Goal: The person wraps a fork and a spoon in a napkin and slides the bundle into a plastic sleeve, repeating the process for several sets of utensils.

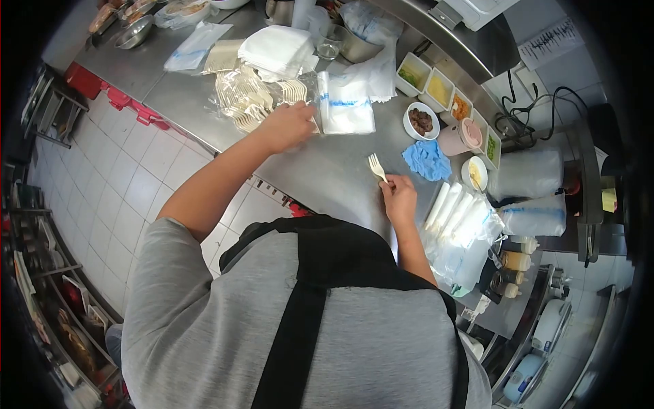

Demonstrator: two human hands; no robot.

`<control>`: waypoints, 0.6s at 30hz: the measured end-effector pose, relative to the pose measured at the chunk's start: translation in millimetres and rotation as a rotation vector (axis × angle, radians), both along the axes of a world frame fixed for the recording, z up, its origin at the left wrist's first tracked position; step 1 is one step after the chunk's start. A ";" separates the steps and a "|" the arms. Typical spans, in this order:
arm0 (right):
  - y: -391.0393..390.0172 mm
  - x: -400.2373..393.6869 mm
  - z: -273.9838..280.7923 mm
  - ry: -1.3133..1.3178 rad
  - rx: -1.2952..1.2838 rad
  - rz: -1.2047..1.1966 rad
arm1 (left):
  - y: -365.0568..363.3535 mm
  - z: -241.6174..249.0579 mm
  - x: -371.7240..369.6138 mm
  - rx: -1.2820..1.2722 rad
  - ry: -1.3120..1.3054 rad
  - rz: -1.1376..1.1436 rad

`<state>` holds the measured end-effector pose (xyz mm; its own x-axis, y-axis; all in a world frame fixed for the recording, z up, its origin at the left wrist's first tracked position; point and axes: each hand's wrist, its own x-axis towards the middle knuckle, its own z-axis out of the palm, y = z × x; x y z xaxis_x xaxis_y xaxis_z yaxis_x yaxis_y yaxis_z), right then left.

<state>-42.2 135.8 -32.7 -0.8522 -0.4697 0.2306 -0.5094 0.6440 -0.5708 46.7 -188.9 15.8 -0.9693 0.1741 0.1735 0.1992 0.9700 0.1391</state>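
Note:
My left hand [289,127] reaches over the counter at the near edge of a pile of pale disposable cutlery [245,99] in clear plastic. Its fingers are bent together, and a thin pale edge shows beside them; what they hold is too small to name. In my right hand [400,199], a cream-coloured fork [376,167] is pinched by its handle, tines pointing up and away. Just beyond my left hand lie a stack of white napkins [278,51] and some flat clear bags with blue print [347,105].
A blue cloth [427,160], a bowl of dark meat [421,121], a pink tub [463,136] and containers of chopped food [438,90] stand at the right. Rolled white packages [453,211] lie beside my right forearm. Metal bowls [134,32] are at the far left.

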 end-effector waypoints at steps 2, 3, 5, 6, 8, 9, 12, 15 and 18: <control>10.5 2.0 2.5 0.001 0.008 0.004 | -8.2 -9.6 5.4 -0.113 0.092 0.093; 16.6 2.5 3.8 0.003 0.012 0.007 | -13.0 -10.9 8.0 -0.078 0.092 0.107; 30.0 5.3 2.5 -0.008 -0.008 -0.030 | -21.8 -12.6 13.9 -0.009 0.090 0.138; 36.1 7.2 2.3 -0.014 -0.019 -0.047 | -25.1 -18.6 14.4 0.008 0.100 0.152; 42.2 9.2 1.4 0.002 -0.029 -0.044 | -29.1 -29.6 11.5 0.040 0.122 0.179; 43.2 9.9 0.0 0.005 -0.035 -0.049 | -31.3 -29.9 9.9 0.047 0.114 0.166; 44.8 10.9 -1.6 0.020 -0.052 -0.045 | -30.9 -24.1 8.4 0.060 0.099 0.113; 45.1 10.8 -1.5 0.018 -0.062 -0.045 | -22.0 -8.3 6.1 0.048 0.098 0.021; 45.3 11.6 -1.1 0.002 -0.086 -0.052 | -0.9 -5.3 2.3 0.057 0.127 -0.047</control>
